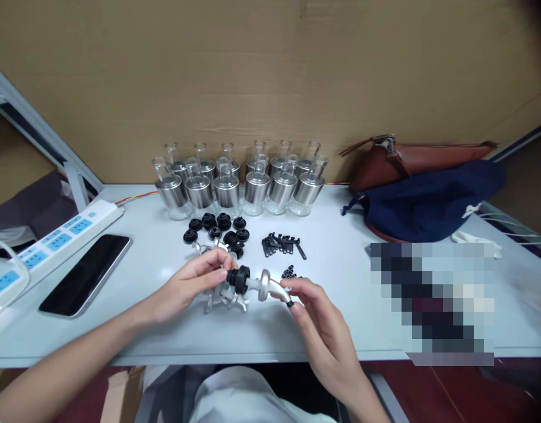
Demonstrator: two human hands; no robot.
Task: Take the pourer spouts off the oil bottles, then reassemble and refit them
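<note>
Above the front middle of the table, my left hand (202,275) pinches a black ribbed stopper (241,280) between thumb and fingers. My right hand (321,323) grips the curved end of a silver pour spout (264,285), which has a round collar and a small black tip. The spout's straight stem points at the stopper and meets it; how deep it sits inside I cannot tell. Under and behind my left hand lies a pile of silver spouts (226,301), partly hidden. More black stoppers (223,221) stand just beyond it.
Glass bottles with steel sleeves (257,188) stand in two rows at the back. Small black strips (281,244) and tiny black caps (290,271) lie mid-table. A power strip (54,244) and phone (87,276) are left; a brown bag (411,161) and dark blue pouch (429,200) right.
</note>
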